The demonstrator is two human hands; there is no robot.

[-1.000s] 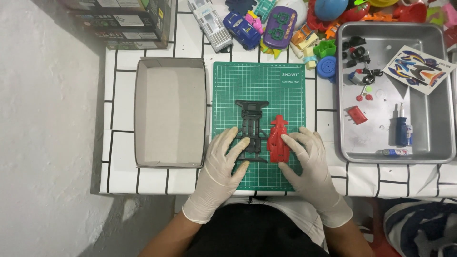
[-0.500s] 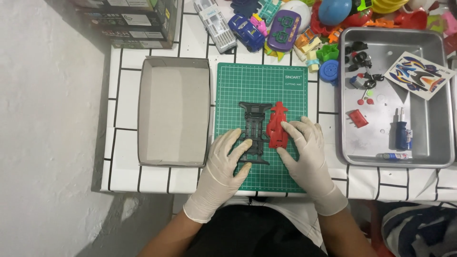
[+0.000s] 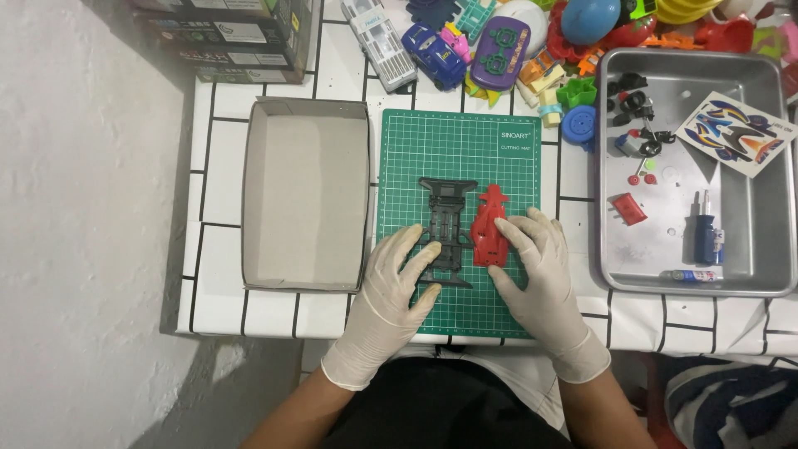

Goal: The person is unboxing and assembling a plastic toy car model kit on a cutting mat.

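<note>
On a green cutting mat (image 3: 459,150) lie a dark grey toy car chassis (image 3: 446,223) and, right beside it, a red toy car body shell (image 3: 489,224). My left hand (image 3: 391,291), in a white glove, rests flat with its fingertips on the chassis's near end. My right hand (image 3: 536,266), also gloved, lies flat with its fingers touching the red shell's near right side. Neither hand grips anything.
An empty grey cardboard box lid (image 3: 306,193) sits left of the mat. A metal tray (image 3: 752,283) on the right holds small parts, a sticker sheet (image 3: 736,133) and a small screwdriver (image 3: 706,233). Colourful toys (image 3: 499,41) crowd the table's far edge. Dark boxes (image 3: 241,37) stand far left.
Both hands have slid slightly away from me along the mat, staying on the chassis and red shell. The camera view shifted a little; the parts stay side by side.
</note>
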